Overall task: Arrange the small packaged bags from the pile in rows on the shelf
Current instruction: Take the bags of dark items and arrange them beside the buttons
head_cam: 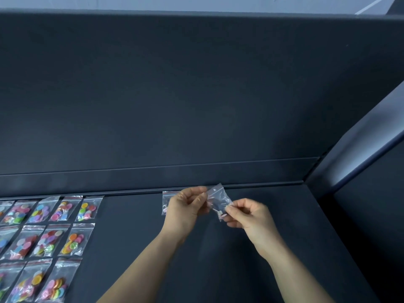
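Both forearms reach in from 6 o'clock over the dark shelf (262, 237). The left hand (185, 206) and right hand (249, 215) pinch one clear bag (218, 196) by opposite ends, just above the shelf. One lone bag (167, 200) lies at its 9 o'clock. Twelve button bags (50, 239) sit in three rows at 8 o'clock.

left hand (185, 206): bare, I see, lower centre of the frame
right hand (249, 215): bare
left forearm (140, 265): bare to the bottom edge
right forearm (290, 267): likewise
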Action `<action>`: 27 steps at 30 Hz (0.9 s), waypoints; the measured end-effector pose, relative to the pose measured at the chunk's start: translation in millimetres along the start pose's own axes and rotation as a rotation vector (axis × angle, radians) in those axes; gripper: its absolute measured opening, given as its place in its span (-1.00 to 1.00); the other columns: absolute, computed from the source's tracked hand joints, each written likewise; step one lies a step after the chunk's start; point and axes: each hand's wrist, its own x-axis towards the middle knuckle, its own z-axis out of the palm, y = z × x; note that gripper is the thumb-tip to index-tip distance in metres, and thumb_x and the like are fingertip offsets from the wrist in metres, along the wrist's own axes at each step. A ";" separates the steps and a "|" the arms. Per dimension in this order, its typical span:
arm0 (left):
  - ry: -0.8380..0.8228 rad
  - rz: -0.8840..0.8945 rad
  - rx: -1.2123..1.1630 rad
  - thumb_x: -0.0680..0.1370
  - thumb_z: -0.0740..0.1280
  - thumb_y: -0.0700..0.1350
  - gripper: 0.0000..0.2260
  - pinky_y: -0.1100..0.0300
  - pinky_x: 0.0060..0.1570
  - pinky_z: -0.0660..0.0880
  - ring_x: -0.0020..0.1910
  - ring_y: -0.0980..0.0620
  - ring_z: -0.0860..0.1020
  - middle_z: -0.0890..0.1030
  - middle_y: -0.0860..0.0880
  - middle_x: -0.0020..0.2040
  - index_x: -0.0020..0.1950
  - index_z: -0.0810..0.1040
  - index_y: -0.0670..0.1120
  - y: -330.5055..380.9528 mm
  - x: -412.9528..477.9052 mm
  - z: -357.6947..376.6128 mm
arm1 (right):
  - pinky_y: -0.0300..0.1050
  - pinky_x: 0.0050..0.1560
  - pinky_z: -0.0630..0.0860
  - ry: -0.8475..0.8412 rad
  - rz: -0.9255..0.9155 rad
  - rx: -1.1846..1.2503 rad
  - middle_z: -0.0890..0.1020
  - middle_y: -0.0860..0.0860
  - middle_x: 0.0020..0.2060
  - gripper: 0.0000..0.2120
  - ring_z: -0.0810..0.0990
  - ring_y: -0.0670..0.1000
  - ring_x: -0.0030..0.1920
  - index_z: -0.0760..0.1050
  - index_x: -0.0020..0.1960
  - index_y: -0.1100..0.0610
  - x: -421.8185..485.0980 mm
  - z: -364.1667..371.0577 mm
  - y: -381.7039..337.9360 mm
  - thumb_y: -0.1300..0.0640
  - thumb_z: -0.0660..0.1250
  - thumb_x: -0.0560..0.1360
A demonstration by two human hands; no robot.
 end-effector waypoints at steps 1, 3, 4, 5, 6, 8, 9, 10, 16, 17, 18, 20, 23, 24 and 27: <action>-0.012 0.032 0.082 0.56 0.31 -0.27 -0.87 0.28 -0.11 0.59 -0.20 0.06 0.61 0.68 -0.06 -0.16 0.08 0.58 -0.18 -3.7 3.3 2.2 | -0.13 -0.19 0.63 0.046 0.010 0.006 0.71 0.17 -0.28 -0.97 0.67 0.03 -0.27 0.57 -0.11 0.29 3.7 -3.7 2.1 0.31 0.37 0.49; -0.009 0.113 0.363 0.55 0.35 -0.21 -0.85 0.34 -0.04 0.52 -0.09 0.10 0.60 0.67 0.06 -0.08 0.10 0.60 -0.08 -12.6 11.9 2.7 | -0.13 -0.19 0.64 0.150 0.034 -0.005 0.70 0.18 -0.27 -0.97 0.68 0.02 -0.27 0.57 -0.11 0.28 15.2 -12.3 9.6 0.32 0.36 0.50; 0.004 0.155 0.531 0.54 0.36 -0.17 -0.83 0.33 0.01 0.48 -0.04 0.11 0.57 0.65 0.12 -0.05 0.10 0.61 -0.03 -16.5 15.3 1.4 | -0.13 -0.19 0.64 0.192 0.043 -0.023 0.70 0.17 -0.28 -0.96 0.68 0.03 -0.27 0.57 -0.12 0.27 21.9 -16.2 13.8 0.32 0.35 0.50; 0.012 0.206 0.692 0.53 0.37 -0.14 -0.82 0.30 0.05 0.44 0.01 0.11 0.53 0.61 0.15 -0.02 0.12 0.61 0.01 -20.4 17.6 0.1 | -0.12 -0.19 0.64 0.222 0.047 -0.045 0.70 0.15 -0.29 -0.96 0.69 0.03 -0.27 0.56 -0.12 0.27 28.4 -19.1 17.4 0.33 0.35 0.51; 0.014 0.270 0.830 0.53 0.37 -0.12 -0.80 0.30 0.07 0.39 0.05 0.10 0.48 0.58 0.16 0.00 0.13 0.61 0.03 -23.9 19.1 -1.2 | -0.12 -0.19 0.64 0.234 0.050 -0.066 0.70 0.14 -0.29 -0.95 0.69 0.03 -0.27 0.56 -0.12 0.28 34.4 -21.3 20.9 0.33 0.34 0.51; -0.004 0.425 1.008 0.51 0.37 -0.12 -0.80 0.31 0.08 0.33 0.10 0.05 0.44 0.60 0.16 0.05 0.12 0.63 0.03 -31.6 22.5 -2.6 | -0.12 -0.21 0.65 0.222 0.043 -0.127 0.70 0.12 -0.29 -0.96 0.70 0.02 -0.28 0.54 -0.08 0.32 42.2 -23.9 26.3 0.34 0.32 0.51; -0.019 0.486 1.058 0.50 0.38 -0.13 -0.81 0.27 0.11 0.35 0.11 0.02 0.45 0.62 0.15 0.07 0.10 0.64 0.03 -36.0 24.8 -2.7 | -0.11 -0.22 0.65 0.213 0.034 -0.173 0.69 0.11 -0.27 -0.95 0.69 0.01 -0.30 0.54 -0.06 0.31 43.0 -24.5 28.0 0.33 0.34 0.50; -0.029 0.522 1.095 0.48 0.39 -0.12 -0.81 0.18 0.12 0.41 0.10 -0.01 0.47 0.63 0.15 0.08 0.07 0.65 0.02 -39.1 26.0 -2.8 | -0.08 -0.21 0.65 0.217 0.010 -0.260 0.68 0.08 -0.22 -0.93 0.69 -0.01 -0.31 0.53 -0.04 0.27 43.3 -26.3 30.9 0.30 0.37 0.48; -0.008 0.648 1.233 0.35 0.39 -0.05 -0.80 0.00 -0.10 0.56 -0.05 -0.08 0.57 0.65 0.15 -0.01 -0.05 0.68 0.06 -48.5 31.8 -2.9 | -0.09 -0.20 0.55 0.256 -0.419 -0.946 0.53 -0.06 0.03 -0.74 0.60 0.00 -0.17 0.59 0.09 0.05 41.4 -41.1 42.8 0.09 0.47 0.41; -0.002 0.661 1.238 0.35 0.39 -0.05 -0.80 0.01 -0.11 0.55 -0.06 -0.08 0.57 0.65 0.15 -0.01 -0.05 0.68 0.06 -49.4 31.8 -2.9 | -0.08 -0.14 0.56 0.226 -0.505 -0.958 0.55 -0.04 0.03 -0.73 0.59 0.02 -0.13 0.61 0.09 0.08 43.9 -41.1 45.9 0.11 0.48 0.40; 0.003 0.664 1.239 0.36 0.39 -0.05 -0.80 0.02 -0.11 0.54 -0.06 -0.08 0.57 0.64 0.15 -0.01 -0.05 0.68 0.07 -49.8 31.5 -2.8 | -0.04 -0.09 0.56 0.208 -0.568 -0.974 0.57 -0.01 0.03 -0.73 0.58 0.05 -0.12 0.63 0.09 0.10 47.2 -41.1 50.8 0.12 0.49 0.40; 0.015 0.664 1.241 0.36 0.38 -0.05 -0.80 0.04 -0.13 0.53 -0.06 -0.07 0.56 0.63 0.15 -0.02 -0.04 0.67 0.08 -50.4 30.8 -2.6 | 0.04 -0.10 0.56 0.194 -0.616 -1.014 0.59 -0.01 0.02 -0.75 0.56 0.07 -0.15 0.64 0.08 0.08 51.8 -38.4 56.8 0.11 0.50 0.41; 0.022 0.657 1.234 0.36 0.38 -0.05 -0.80 0.06 -0.12 0.51 -0.06 -0.06 0.55 0.62 0.15 -0.02 -0.03 0.67 0.09 -51.1 29.7 -1.6 | 0.04 -0.18 0.56 0.200 -0.633 -1.014 0.61 -0.03 -0.03 -0.77 0.53 0.07 -0.20 0.65 0.05 0.04 56.7 -32.0 57.1 0.10 0.50 0.40; 0.021 0.650 1.230 0.37 0.37 -0.05 -0.79 0.06 -0.10 0.51 -0.05 -0.06 0.55 0.62 0.15 -0.01 -0.02 0.66 0.09 -51.3 29.8 -1.5 | 0.03 -0.19 0.56 0.200 -0.641 -1.011 0.61 -0.04 -0.04 -0.77 0.53 0.07 -0.21 0.65 0.05 0.04 57.5 -30.0 56.8 0.10 0.50 0.40; 0.013 0.629 1.227 0.39 0.36 -0.05 -0.80 0.04 -0.04 0.49 0.00 -0.06 0.55 0.63 0.16 0.01 -0.01 0.66 0.10 -51.2 29.8 -1.2 | 0.03 -0.17 0.56 0.197 -0.655 -1.013 0.62 -0.05 -0.03 -0.78 0.53 0.07 -0.19 0.65 0.05 0.04 59.3 -26.3 56.4 0.10 0.50 0.40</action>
